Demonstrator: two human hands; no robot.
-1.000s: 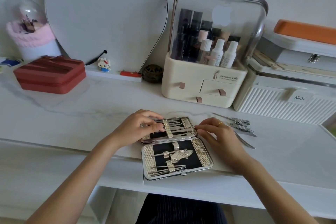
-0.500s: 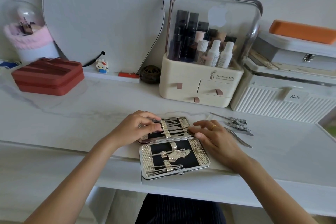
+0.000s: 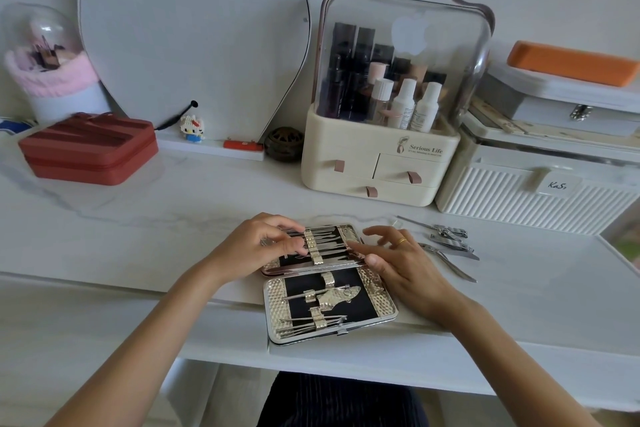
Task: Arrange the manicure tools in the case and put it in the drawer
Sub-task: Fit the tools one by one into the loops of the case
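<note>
The left hand (image 3: 258, 246) covered the far-left corner of the open silver-framed manicure case (image 3: 329, 283), fingertips pressed on its tools; whether they pinched one could not be told. The right hand (image 3: 401, 260) rested open-fingered on the far half's right edge. The case lay on the white marble-patterned tabletop (image 3: 138, 229); loose steel clippers and nippers (image 3: 450, 241) lay beside it, below a cream cosmetics organiser with a clear lid (image 3: 381, 149).
</note>
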